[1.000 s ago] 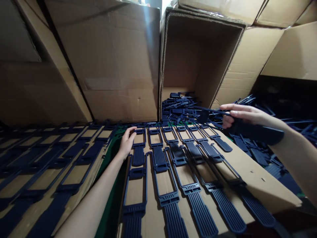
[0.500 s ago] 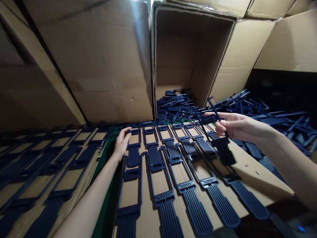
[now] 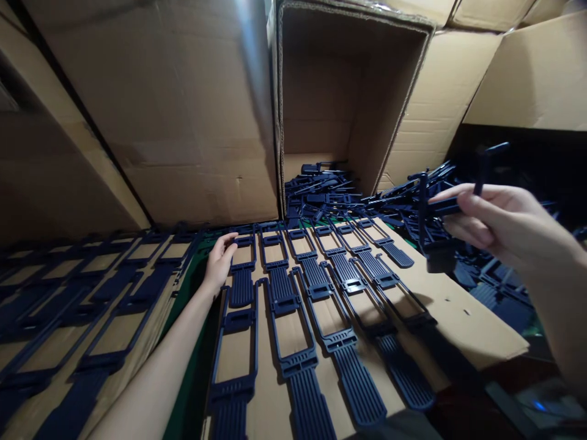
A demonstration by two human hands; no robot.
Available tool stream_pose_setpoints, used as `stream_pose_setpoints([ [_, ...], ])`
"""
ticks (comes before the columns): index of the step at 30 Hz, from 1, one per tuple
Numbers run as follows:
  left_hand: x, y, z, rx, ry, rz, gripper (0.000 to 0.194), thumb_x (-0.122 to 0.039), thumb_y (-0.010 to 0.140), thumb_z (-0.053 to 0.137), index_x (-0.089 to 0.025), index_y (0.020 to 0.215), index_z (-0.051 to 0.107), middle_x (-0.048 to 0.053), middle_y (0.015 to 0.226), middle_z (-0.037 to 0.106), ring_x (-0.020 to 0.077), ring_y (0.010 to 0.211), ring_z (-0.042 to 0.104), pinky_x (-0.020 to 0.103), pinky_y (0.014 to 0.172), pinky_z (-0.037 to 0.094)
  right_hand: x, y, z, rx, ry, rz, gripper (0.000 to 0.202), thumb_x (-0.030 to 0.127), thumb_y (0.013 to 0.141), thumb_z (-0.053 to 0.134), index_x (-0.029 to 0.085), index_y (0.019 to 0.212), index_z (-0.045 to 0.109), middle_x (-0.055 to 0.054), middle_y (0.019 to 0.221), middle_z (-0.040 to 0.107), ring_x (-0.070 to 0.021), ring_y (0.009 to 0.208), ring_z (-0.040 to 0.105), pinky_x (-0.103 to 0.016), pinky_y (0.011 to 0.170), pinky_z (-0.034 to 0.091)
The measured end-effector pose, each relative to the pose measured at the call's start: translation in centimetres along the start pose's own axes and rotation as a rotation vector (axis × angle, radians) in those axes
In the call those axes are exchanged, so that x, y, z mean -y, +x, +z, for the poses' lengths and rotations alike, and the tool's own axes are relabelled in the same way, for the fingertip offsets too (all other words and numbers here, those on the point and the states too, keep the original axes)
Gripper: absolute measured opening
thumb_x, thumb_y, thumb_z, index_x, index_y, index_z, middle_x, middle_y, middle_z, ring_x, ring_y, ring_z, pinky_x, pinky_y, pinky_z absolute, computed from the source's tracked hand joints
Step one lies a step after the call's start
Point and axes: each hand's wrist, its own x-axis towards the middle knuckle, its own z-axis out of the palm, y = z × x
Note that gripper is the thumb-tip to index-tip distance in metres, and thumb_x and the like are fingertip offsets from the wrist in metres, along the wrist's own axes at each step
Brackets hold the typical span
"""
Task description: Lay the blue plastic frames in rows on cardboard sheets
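Observation:
My right hand (image 3: 499,223) grips a dark blue plastic frame with a flat tab (image 3: 441,255), held raised at the right and seen nearly end-on. Fingers and thumb close on its crossbar. My left hand (image 3: 220,260) rests by the left edge of a cardboard sheet (image 3: 440,311), its thumb and fingers slightly apart, beside the upper corner of a frame part (image 3: 242,287) lying there. More such parts with ribbed tabs (image 3: 360,385) lie in two rows on the sheet.
An open cardboard box (image 3: 321,122) lies behind, with a heap of loose parts (image 3: 321,192) at its mouth. Another heap (image 3: 495,293) spreads at the right. A second sheet with parts (image 3: 114,339) lies at the left, a green strip (image 3: 186,357) between.
My right hand has moved right and slightly up with the frame part, turning it, away from the sheet. The view has shifted a little; my left hand stays by the sheet's edge.

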Motion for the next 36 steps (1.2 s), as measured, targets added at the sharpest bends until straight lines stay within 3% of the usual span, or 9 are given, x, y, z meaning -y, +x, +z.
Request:
stream_pose_setpoints([
  [4,-0.1,0.0,0.0,0.002,0.014,0.000,0.041,-0.040,0.072,0.055,-0.019,0.107,0.059,0.008,0.120,0.059,0.0267,0.117,0.051,0.040,0.104,0.035,0.9,-1.7,-1.0,-0.150,-0.343,-0.102,0.038,0.049,0.074,0.069,0.025,0.104,0.066,-0.002,0.056,0.058,-0.0131,0.048,0.050,-0.027,0.042,0.037],
  [8,-0.3,0.0,0.1,-0.012,0.003,0.005,0.041,-0.039,0.070,0.055,-0.018,0.105,0.059,0.009,0.118,0.060,0.0264,0.116,0.053,0.040,0.103,0.037,-0.7,-2.6,-2.4,-0.241,-0.769,-0.132,0.042,0.051,0.074,0.065,0.028,0.109,0.058,-0.001,0.058,0.063,-0.0176,0.049,0.056,-0.031,0.052,0.044],
  [12,-0.6,0.0,0.3,-0.030,0.016,0.010,0.038,-0.037,0.069,0.055,-0.019,0.102,0.060,0.009,0.117,0.061,0.0265,0.115,0.053,0.039,0.103,0.037,-3.8,-2.8,-3.0,-0.134,-1.163,0.006,0.023,0.045,0.078,0.054,0.029,0.094,0.053,0.002,0.051,0.057,-0.0176,0.043,0.050,-0.029,0.048,0.035],
  [16,-0.6,0.0,0.3,-0.025,0.020,0.001,0.038,-0.037,0.071,0.055,-0.019,0.104,0.060,0.008,0.116,0.061,0.0263,0.114,0.053,0.039,0.103,0.037,-6.4,-2.5,-2.3,-0.028,-1.432,0.180,0.020,0.046,0.079,0.049,0.029,0.086,0.055,-0.003,0.059,0.060,-0.0235,0.052,0.054,-0.030,0.047,0.029],
  [20,-0.3,0.1,0.2,-0.014,0.024,0.006,0.040,-0.037,0.072,0.055,-0.017,0.106,0.059,0.008,0.116,0.060,0.0260,0.114,0.053,0.039,0.103,0.037,-7.9,-2.2,-1.3,0.088,-1.368,0.235,0.025,0.048,0.079,0.050,0.028,0.090,0.061,-0.004,0.068,0.065,-0.0239,0.058,0.057,-0.030,0.048,0.031],
  [25,-0.4,0.2,0.2,-0.021,0.022,0.011,0.038,-0.036,0.071,0.055,-0.018,0.104,0.059,0.008,0.114,0.061,0.0255,0.114,0.054,0.038,0.103,0.038,-8.9,-2.3,-0.6,0.194,-1.178,0.175,0.023,0.046,0.078,0.055,0.028,0.090,0.062,0.000,0.068,0.066,-0.0198,0.059,0.060,-0.029,0.051,0.035],
  [36,-0.6,0.0,0.3,-0.018,0.003,-0.002,0.040,-0.036,0.071,0.055,-0.016,0.105,0.059,0.010,0.116,0.060,0.0272,0.115,0.053,0.041,0.105,0.036,-9.7,-3.2,-1.1,0.232,-1.056,0.136,0.026,0.043,0.078,0.059,0.029,0.100,0.063,0.000,0.079,0.070,-0.0212,0.068,0.064,-0.029,0.055,0.042],
])
